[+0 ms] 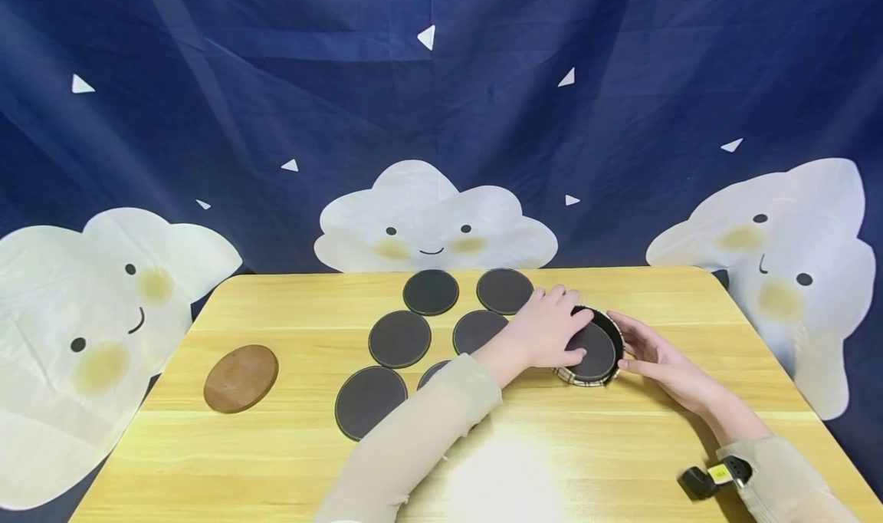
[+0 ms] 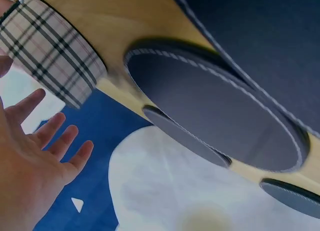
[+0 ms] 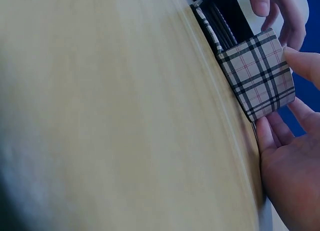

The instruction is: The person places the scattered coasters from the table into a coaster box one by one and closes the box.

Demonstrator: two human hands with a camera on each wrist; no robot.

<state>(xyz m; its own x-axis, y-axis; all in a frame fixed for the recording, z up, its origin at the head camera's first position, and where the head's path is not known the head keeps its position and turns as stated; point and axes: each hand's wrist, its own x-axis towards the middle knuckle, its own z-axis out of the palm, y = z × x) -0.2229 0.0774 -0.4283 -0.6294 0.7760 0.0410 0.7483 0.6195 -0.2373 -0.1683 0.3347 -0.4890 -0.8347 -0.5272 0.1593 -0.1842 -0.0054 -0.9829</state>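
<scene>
A round plaid coaster holder (image 1: 585, 379) with a dark inside stands on the right half of the table, several black coasters (image 3: 220, 23) stacked in it. My right hand (image 1: 665, 366) holds it by its right side, thumb and fingers against the plaid wall (image 3: 260, 73). Above its left rim is my left hand (image 1: 545, 331), fingers spread and holding nothing that I can see. In the left wrist view those fingers look loose and apart from the plaid wall. Black stitched coasters (image 1: 399, 339) lie in rows left of the holder, one partly under my left sleeve.
A brown round disc (image 1: 241, 379) lies on the left side of the wooden table (image 1: 290, 469). A dark blue curtain (image 1: 483, 109) with white clouds hangs behind the table's far edge. A black strap device (image 1: 713, 477) sits at my right wrist.
</scene>
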